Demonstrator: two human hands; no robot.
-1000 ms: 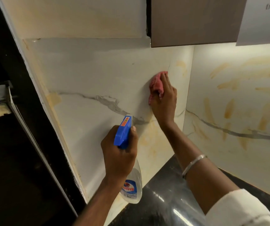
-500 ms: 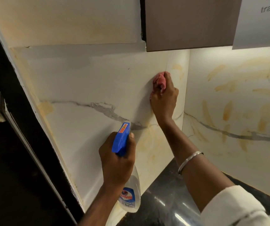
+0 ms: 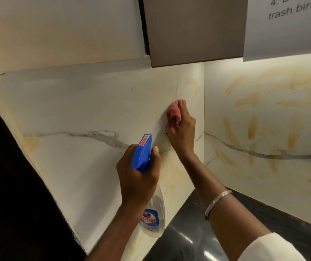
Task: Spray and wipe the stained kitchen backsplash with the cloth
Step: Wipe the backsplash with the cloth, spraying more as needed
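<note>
The marble backsplash (image 3: 87, 110) runs along the left wall and turns a corner to a right panel (image 3: 263, 129) streaked with yellow-brown stains. My right hand (image 3: 182, 132) grips a bunched pink cloth (image 3: 173, 111) and presses it against the left panel close to the corner. Fainter yellow smears show below that hand. My left hand (image 3: 137, 172) holds a clear spray bottle (image 3: 153, 215) by its neck, the blue trigger head (image 3: 142, 153) pointing up toward the wall.
A brown upper cabinet (image 3: 194, 31) hangs above the corner, with a paper sign (image 3: 290, 25) reading "trash bin" to its right. A glossy black countertop (image 3: 184, 242) lies below. Dark space borders the backsplash on the left.
My right hand has stayed on the same patch near the corner, its fingers curling more around the cloth. The left hand and bottle keep their position; the camera shifted slightly.
</note>
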